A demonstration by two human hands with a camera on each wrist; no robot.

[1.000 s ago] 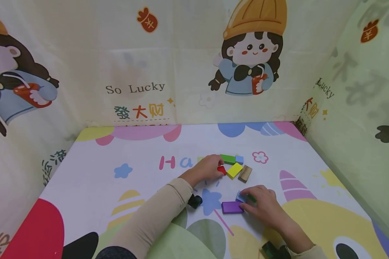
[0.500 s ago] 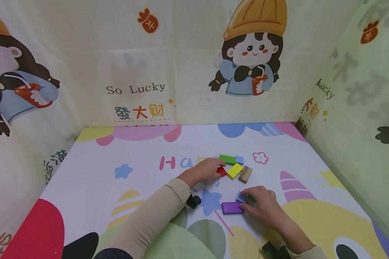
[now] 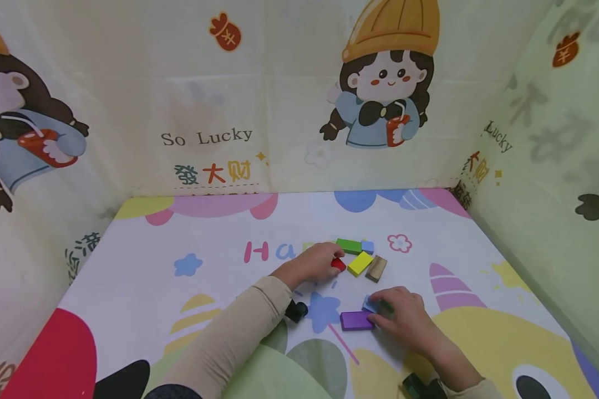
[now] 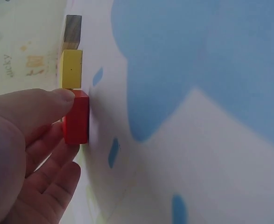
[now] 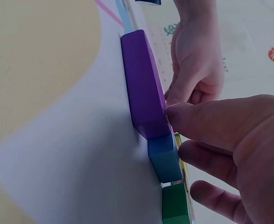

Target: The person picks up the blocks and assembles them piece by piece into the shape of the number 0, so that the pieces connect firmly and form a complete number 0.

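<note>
- Printed cloth (image 3: 289, 111) is enclosing the far side and both flanks of the surface (image 3: 145, 260), which is bearing coloured cartoon shapes and lettering.
- Left hand (image 3: 315, 261) is pinching the red block (image 4: 76, 119); its thumb is pressing one end while the fingers are lying behind.
- Red block is sitting at the left of the farther group, just beside the yellow block (image 3: 360, 264); whether these two are touching cannot be told.
- Yellow block is lying at a slant, with the wooden block (image 3: 376, 269) standing close on its right.
- Far green block (image 3: 349, 246) and far blue block (image 3: 367, 247) are lying end to end behind the yellow block.
- Right hand (image 3: 401, 313) is resting at the nearer group, its thumb and fingers standing apart; the thumb tip is touching the end of the purple block (image 3: 356, 321).
- Near blue block (image 5: 165, 159) is adjoining that end of the purple block, and the near green block (image 5: 175, 204) is following it, a narrow gap showing between.
- Fingers of the right hand are lying along the far side of these two small blocks; firm contact cannot be confirmed.
- Beige sleeve (image 3: 234, 327) is covering the left forearm, and dark devices (image 3: 297, 311) are showing at both wrists.
</note>
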